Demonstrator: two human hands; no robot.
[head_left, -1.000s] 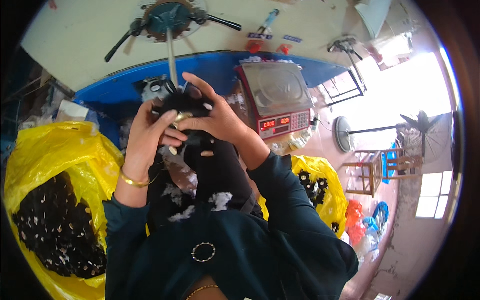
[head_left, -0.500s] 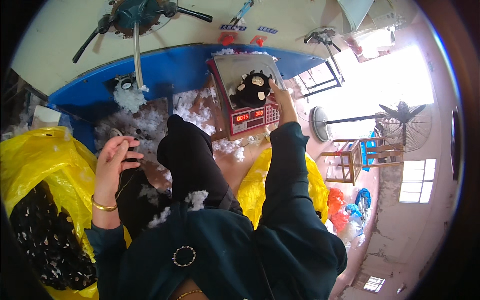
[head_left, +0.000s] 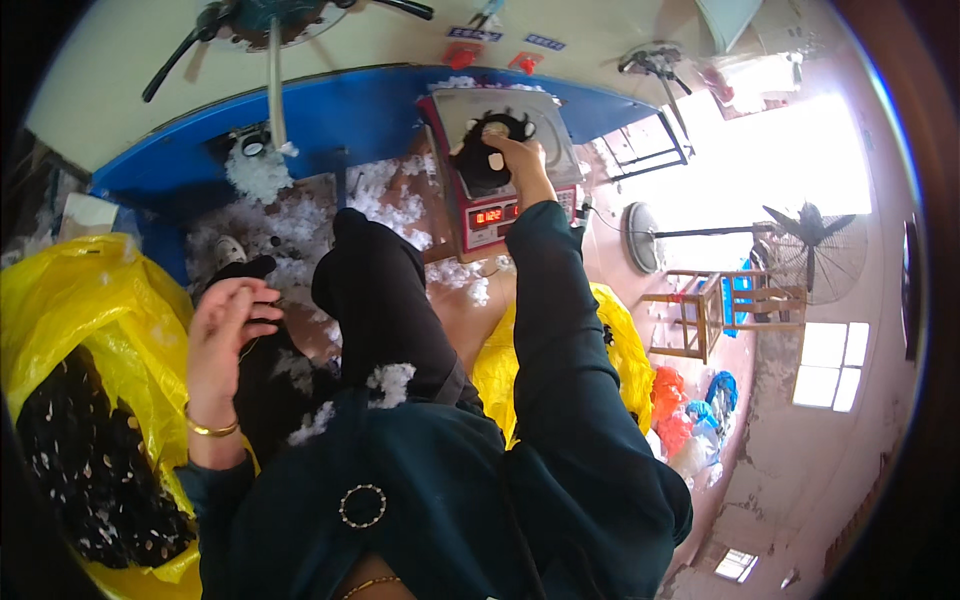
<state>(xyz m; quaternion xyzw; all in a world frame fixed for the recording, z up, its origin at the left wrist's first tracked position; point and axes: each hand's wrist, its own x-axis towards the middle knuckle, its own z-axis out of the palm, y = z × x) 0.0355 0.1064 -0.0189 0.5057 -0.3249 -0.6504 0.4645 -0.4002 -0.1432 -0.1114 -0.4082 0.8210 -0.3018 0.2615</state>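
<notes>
On the pan of a red and silver digital scale sits a small black plush toy with pale patches. My right hand is closed on the toy's near right side, and its fingers partly cover it. The scale's red-lit display shows below, partly blocked by my sleeve. My left hand hovers over my lap at the left, fingers loosely bent and apart. A thin thread-like line hangs near its fingers; whether they hold it is unclear.
A yellow sack full of black pieces stands at my left, another yellow sack by my right arm. White stuffing fluff lies below the blue-edged machine with a metal nozzle. A fan and wooden chair stand at the right.
My right hand has moved forward and left, from the toy's right edge to a grip over it. The toy has shifted slightly and the scale's reading has changed. My left hand is nearly still.
</notes>
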